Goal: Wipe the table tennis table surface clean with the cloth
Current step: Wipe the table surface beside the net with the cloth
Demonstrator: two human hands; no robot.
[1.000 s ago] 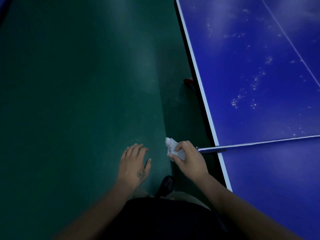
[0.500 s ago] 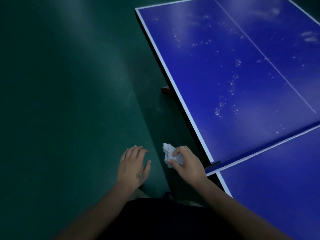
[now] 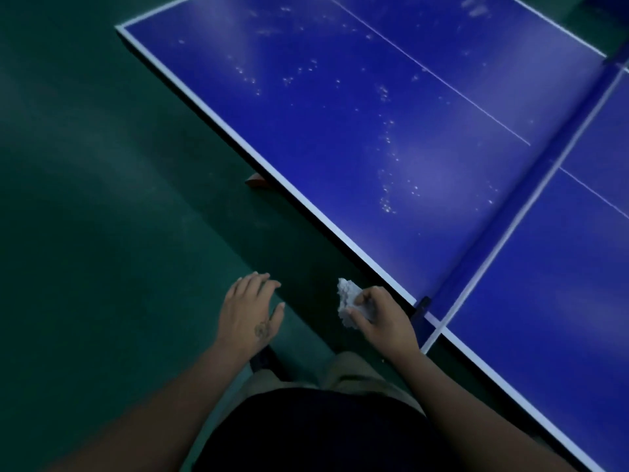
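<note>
Cloth (image 3: 347, 303): one small white crumpled wad, pinched between the thumb and curled fingers of the right hand (image 3: 384, 318). Held in the air over the floor, just left of the near edge of the bench and close to the net post (image 3: 422, 305). Not touching the blue top.

Bench (image 3: 340, 137): table tennis type, blue top with a white border line and a thin white centre line running far to near-right. It fills the right and far part of the scene, one corner at far left. Scattered whitish specks and droplet-like marks lie across the left half, thickest in a band running from the far side toward the near edge.

Net (image 3: 531, 185): dark blue with a white top band, crossing the top from the near post to the far right.

Left hand (image 3: 250, 311): grip released, fingers straight and slightly spread, palm down, holding nothing; hovers over the floor, left of the right hand and apart from it. A small dark mark shows on its back.

Floor (image 3: 102, 199): dark green, dimly lit.

Person: dark top, light shorts, a dark shoe (image 3: 263, 359) below the left hand.
</note>
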